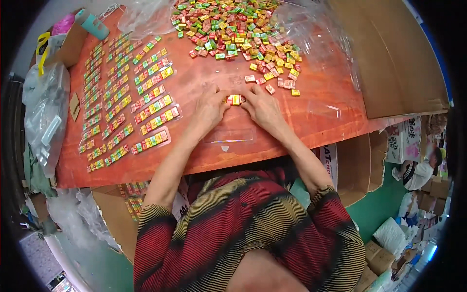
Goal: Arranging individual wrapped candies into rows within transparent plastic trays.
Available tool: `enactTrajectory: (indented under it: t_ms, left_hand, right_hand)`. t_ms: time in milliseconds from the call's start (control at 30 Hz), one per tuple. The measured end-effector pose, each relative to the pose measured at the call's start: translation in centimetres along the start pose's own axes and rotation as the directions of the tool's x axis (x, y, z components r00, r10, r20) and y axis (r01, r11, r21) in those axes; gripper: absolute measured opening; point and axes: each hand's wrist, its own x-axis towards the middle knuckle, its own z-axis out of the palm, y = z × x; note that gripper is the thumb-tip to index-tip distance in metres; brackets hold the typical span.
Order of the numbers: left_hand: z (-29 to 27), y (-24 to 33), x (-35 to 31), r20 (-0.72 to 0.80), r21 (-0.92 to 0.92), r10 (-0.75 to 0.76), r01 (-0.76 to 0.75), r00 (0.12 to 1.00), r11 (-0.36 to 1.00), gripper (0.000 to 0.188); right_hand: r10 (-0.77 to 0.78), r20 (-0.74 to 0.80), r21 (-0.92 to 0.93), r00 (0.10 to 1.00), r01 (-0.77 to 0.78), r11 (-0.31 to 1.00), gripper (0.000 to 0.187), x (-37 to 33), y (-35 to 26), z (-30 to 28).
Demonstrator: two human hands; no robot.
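Note:
My left hand (210, 108) and my right hand (264, 106) meet over the middle of the red table, fingers curled in from both sides. Between their fingertips is a short row of small boxes (234, 100) in yellow, red and white, pressed at its ends. Fingers partly hide the row, so its full length is not visible. Just nearer to me lies a clear plastic tray (228, 135) with a small whitish scrap (224, 148) by its near edge. Beyond my hands, a few loose little boxes (270, 89) lie apart from a big mixed pile (228, 29).
Rows of packed small boxes (156, 140) cover the table's left side. Clear plastic bags (316, 36) lie at the back. A tall cardboard sheet (394, 58) borders the right. A cup (92, 24) stands back left; an open carton (352, 165) sits below the right edge.

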Motion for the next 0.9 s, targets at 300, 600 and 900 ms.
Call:
enactTrajectory:
  t_ms: [300, 600, 900]
  left_hand:
    - [-0.8, 3.2, -9.0, -0.095, 0.195, 0.029, -0.01, 0.995, 0.981, 0.039]
    - [0.4, 3.7, -12.1, -0.005, 0.493, 0.034, -0.028, 0.999, 0.87, 0.06]
    - [0.2, 3.9, -11.3, 0.154, 0.345, 0.017, -0.069, 0.988, 0.936, 0.073]
  right_hand:
    - [0.042, 0.126, 0.105, 0.991, -0.055, 0.993, 0.037, -7.1, -4.9, 0.0]
    - [-0.081, 0.217, -0.244, 0.973, 0.135, 0.96, 0.07, -10.6, -5.6, 0.5]
    - [-0.113, 0.324, -0.161, 0.939, 0.173, 0.972, 0.083, -9.8, -5.8, 1.5]
